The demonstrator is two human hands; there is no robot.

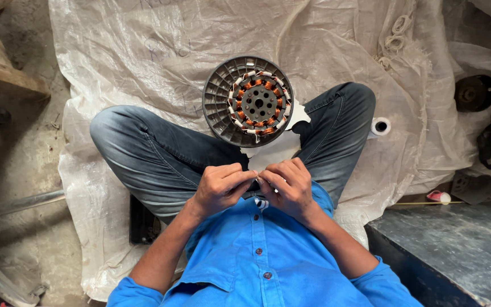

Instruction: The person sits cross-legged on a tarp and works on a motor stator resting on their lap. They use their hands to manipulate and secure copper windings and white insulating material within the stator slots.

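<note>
Head view: person seated cross-legged, left hand (pixel 218 185) and right hand (pixel 288 185) meet at the fingertips, pinched together on something small and pale; too small to identify. Risk, judged: it could slip from the pinch and vanish into the lap. Beyond the knees, motor stator (pixel 248 101) with copper windings lies flat on white plastic sheet (pixel 143 51). Tape roll (pixel 380 125) at right; concrete floor (pixel 12 153) around.

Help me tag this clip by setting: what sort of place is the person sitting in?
Probably a small floor-level motor repair workshop. A round motor stator with copper windings lies on a white woven plastic sheet spread over a dusty floor, and dark machine parts sit at the right edge.
</note>
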